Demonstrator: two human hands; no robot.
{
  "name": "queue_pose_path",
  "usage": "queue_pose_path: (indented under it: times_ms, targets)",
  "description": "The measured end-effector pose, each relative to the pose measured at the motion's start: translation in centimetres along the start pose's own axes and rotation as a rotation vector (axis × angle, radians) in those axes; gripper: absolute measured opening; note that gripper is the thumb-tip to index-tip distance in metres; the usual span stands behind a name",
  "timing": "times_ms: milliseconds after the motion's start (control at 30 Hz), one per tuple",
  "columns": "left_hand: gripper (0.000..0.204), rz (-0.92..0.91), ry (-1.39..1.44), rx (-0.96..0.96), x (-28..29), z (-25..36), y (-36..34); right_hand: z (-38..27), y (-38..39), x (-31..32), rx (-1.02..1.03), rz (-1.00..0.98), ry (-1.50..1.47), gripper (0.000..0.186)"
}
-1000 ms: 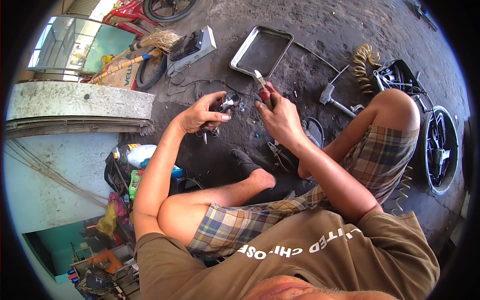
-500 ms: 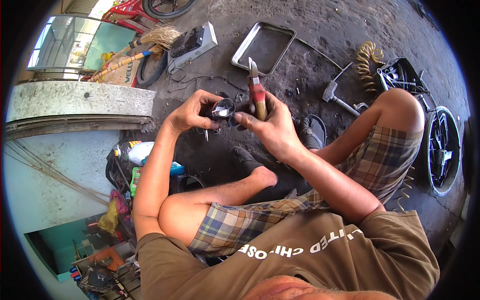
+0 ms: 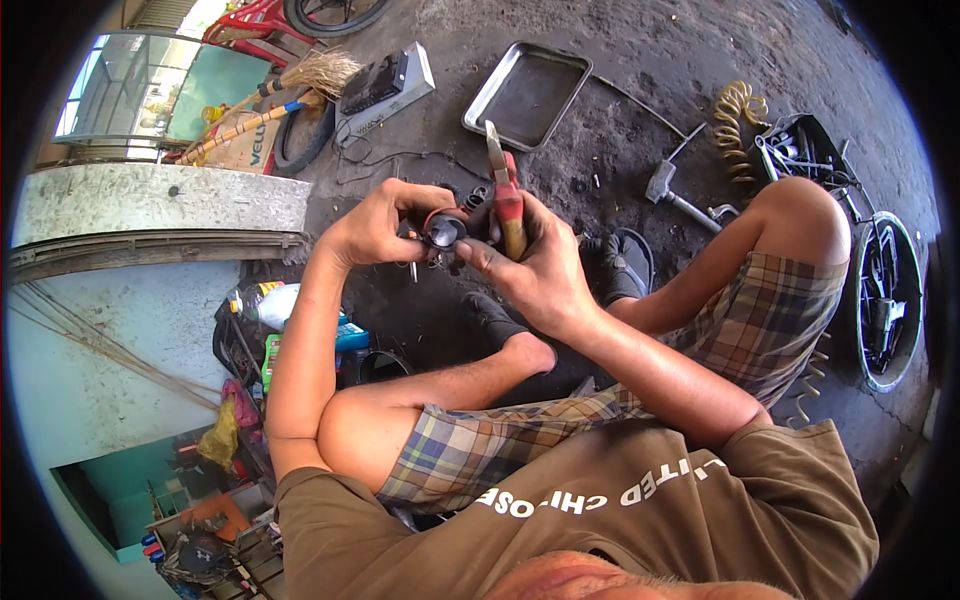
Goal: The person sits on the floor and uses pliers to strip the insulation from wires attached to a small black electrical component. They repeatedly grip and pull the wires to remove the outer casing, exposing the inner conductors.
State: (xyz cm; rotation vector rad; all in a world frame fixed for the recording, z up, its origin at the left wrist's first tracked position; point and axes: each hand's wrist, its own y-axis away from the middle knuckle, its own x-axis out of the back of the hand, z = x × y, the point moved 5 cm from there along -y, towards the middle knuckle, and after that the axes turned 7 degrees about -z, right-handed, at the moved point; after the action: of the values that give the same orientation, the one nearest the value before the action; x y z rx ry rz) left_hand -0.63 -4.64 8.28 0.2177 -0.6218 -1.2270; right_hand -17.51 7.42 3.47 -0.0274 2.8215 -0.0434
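My left hand (image 3: 375, 228) is closed around a small round black part (image 3: 444, 230), cup-shaped with a pale grey inside and a reddish edge. The part's open side faces up toward me. Across from it, my right hand (image 3: 535, 262) grips red-and-yellow-handled pliers (image 3: 508, 200), their metal jaws pointing away from me. The right thumb and fingers also reach to the near right rim of the round part. What the left fingers do beneath the part is hidden.
On the dark ground ahead lie a metal tray (image 3: 478, 105), a hammer-like tool (image 3: 680, 200) and a coiled yellow hose (image 3: 735, 115). A grey box-shaped device (image 3: 405, 100) stands far left. To the right is a round basin (image 3: 862, 330) with metal parts. Bottles (image 3: 285, 305) stand by my left arm.
The round part has tilted, so its pale inside faces me more evenly. My right hand and the pliers have shifted slightly left, the thumb moving nearer the rim.
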Motion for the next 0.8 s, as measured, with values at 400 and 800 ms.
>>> queue_pose_path:
  times_ms: [400, 800]
  targets:
    - [0.054, 0.133, -0.101, 0.136, 0.1, -0.9, 0.7, 1.0, -1.4, 2.0, -0.045, 0.041, 0.406, 0.034]
    - [0.053, 0.573, -0.325, -0.048, 1.9, -2.0, 0.1, 2.0, -1.2, 1.1, -0.507, -0.215, -0.365, 0.042]
